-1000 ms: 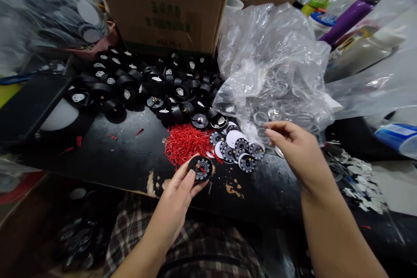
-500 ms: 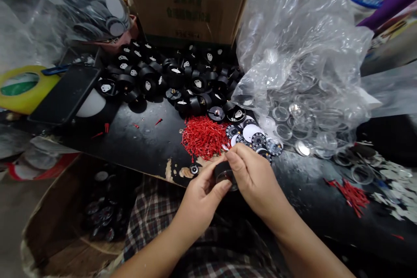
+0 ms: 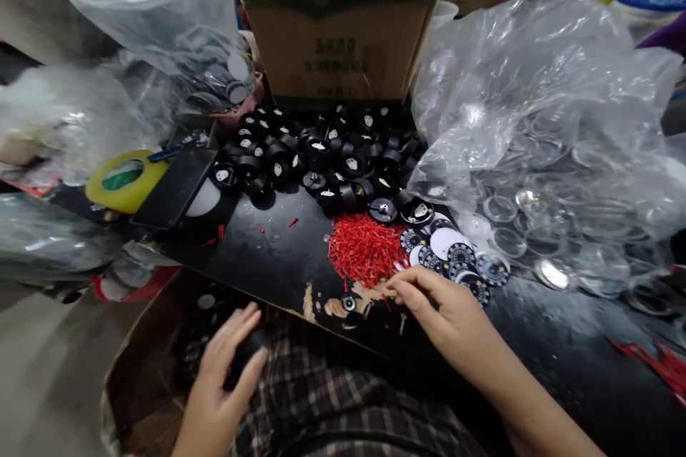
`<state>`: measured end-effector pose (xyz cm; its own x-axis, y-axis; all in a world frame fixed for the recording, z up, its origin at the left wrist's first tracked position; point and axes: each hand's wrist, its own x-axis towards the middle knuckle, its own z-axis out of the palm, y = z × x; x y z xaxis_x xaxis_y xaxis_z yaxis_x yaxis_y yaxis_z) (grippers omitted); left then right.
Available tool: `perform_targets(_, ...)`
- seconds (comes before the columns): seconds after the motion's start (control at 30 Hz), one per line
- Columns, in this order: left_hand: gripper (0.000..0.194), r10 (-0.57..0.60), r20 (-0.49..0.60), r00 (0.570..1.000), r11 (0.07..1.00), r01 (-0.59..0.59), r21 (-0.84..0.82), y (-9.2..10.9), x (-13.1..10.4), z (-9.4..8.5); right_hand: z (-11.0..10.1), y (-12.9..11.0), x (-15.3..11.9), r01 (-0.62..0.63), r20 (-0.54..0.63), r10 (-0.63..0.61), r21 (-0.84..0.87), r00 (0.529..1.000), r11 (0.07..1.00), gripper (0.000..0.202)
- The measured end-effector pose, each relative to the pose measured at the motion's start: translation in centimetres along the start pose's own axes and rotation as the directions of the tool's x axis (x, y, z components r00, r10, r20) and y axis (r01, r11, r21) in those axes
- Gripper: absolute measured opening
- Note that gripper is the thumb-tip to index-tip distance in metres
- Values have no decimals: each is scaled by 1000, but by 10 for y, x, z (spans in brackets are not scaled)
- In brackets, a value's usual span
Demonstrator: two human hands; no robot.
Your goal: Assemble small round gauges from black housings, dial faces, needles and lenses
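Observation:
My left hand (image 3: 219, 368) is over the cardboard box by my lap. Its thumb and fingers are curled round a black round gauge case (image 3: 253, 348), mostly hidden by the hand. My right hand (image 3: 447, 310) is above the table, just right of a pile of small red pointers (image 3: 364, 250). Its thumb and forefinger are pressed together; I cannot make out whether anything is between them. Beside it lie black-and-white printed dial discs (image 3: 461, 255) and a plain white disc (image 3: 444, 243). A small round metal part (image 3: 349, 303) lies near the table edge.
Many black cases (image 3: 351, 163) are heaped at the back before a carton (image 3: 343, 50). Clear rings fill a plastic bag (image 3: 536, 178) on the right. Yellow tape (image 3: 99, 189) and a dark flat slab (image 3: 174, 189) lie left. The open box (image 3: 128, 371) holds finished-looking gauges.
Both hands were together round the black case. My left hand has carried it left and down over the box, while my right hand has come away beside the red pile. The view has shifted.

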<state>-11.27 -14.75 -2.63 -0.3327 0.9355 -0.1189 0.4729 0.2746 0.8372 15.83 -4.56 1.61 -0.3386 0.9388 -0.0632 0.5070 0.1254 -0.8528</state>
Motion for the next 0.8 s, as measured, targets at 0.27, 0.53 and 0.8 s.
perform_targets(0.27,41,455,63,888,866,-458,201,74,120,54,12,-15,-2,120,174,-110,-51,979,991,22)
perform_targets(0.53,22,547,52,835,806,-543,237,95,178,85,6,0,-13,18,152,-12,-41,988,999,25)
perform_targets(0.8,34,636,-27,771,758,-617,213,93,93,67,7,-3,1,-136,29,133,234,991,963,29)
